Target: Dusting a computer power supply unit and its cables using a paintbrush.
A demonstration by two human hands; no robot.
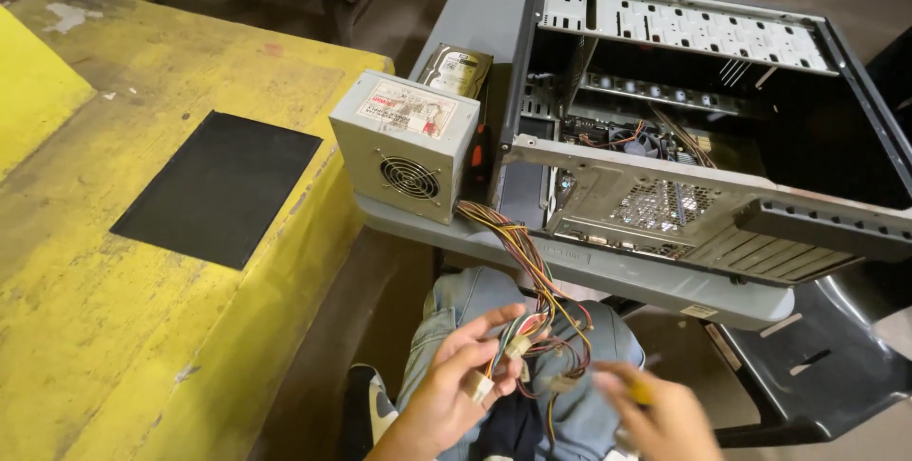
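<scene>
left hand (454, 387): fingers (489, 352) curled on the cable bundle (532, 323); a pale connector (478, 386) sits against the fingers and another (514, 341) lies just above them.
right hand (658, 415): blurred, low in the picture, just right of the bundle's lower loops; something yellow shows at the fingers, but I cannot tell whether they are clamped on it or apart.
cable bundle: red, yellow, orange and black wires; the long axis runs up and to the left from the left hand to the power supply (404, 145), so the free ends hang over the lap and the fixed end is well above both hands.
nearer hand: the left, already in the wires; the right is beside them, not clearly touching.
lap: blue jeans (446, 304) under the hands; the person is seated.
worktop (494, 5): grey; the power supply stands at its near edge, fan grille toward the camera, a hard drive (456, 69) just behind it.
case (703, 128): open, to the right of the power supply, boards and wires inside.
room: worn yellow bench (114, 261) on the left with a black mat (218, 187); a dark plastic chair (817, 356) at lower right.
</scene>
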